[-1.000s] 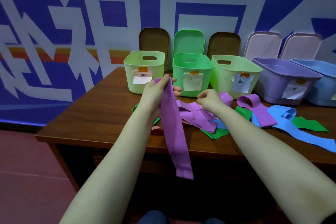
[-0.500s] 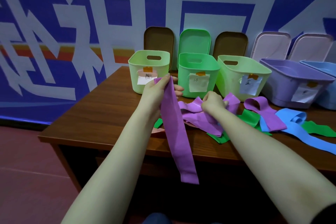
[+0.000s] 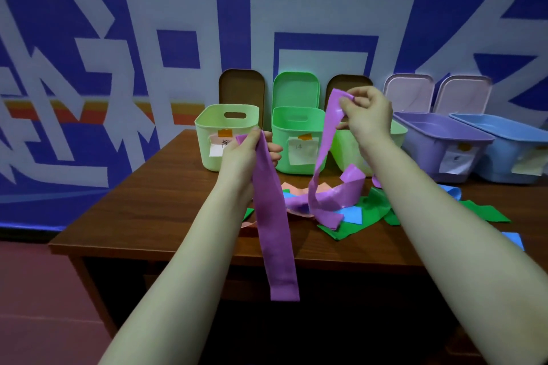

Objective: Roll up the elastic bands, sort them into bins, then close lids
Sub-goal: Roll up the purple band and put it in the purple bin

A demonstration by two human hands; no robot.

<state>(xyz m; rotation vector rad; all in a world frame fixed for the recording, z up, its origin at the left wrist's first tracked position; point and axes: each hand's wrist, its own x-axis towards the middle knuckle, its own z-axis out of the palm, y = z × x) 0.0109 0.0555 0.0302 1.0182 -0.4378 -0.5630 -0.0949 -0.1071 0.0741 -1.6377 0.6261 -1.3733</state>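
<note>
The left grip [image 3: 247, 157] is clenched around the top end of a purple elastic band [image 3: 274, 234], thumb uppermost, just in front of the pale green bin [image 3: 219, 130]. From there the band hangs flat and straight, crosses the front edge of the wooden bench [image 3: 166, 195] and ends free below it.

The right grip [image 3: 369, 118] is held higher, in front of the yellow-green bin [image 3: 347, 154], and pinches the end of a second purple band [image 3: 324, 145] between thumb and fingertips. This band drops in a twisting ribbon to the bench. There its lower part loops and lies over a green band [image 3: 358, 216], a blue band [image 3: 351, 213] and a salmon-pink band [image 3: 296, 190]. Whether the two purple strips join somewhere in that heap cannot be told. Another green band [image 3: 486, 213] lies flat further right, near the right forearm.

Five bins stand in a row along the back of the bench, all open. After the pale green one come the green bin [image 3: 296, 127], the yellow-green one, the purple bin [image 3: 430, 142] and the blue bin [image 3: 504, 145]. Each carries a paper label on its front.

Behind them the lids stand upright against the blue wall. In order they are a brown lid [image 3: 241, 92], a green lid [image 3: 296, 89], a second brown lid [image 3: 358, 81] and two pale lilac lids [image 3: 407, 92].
</note>
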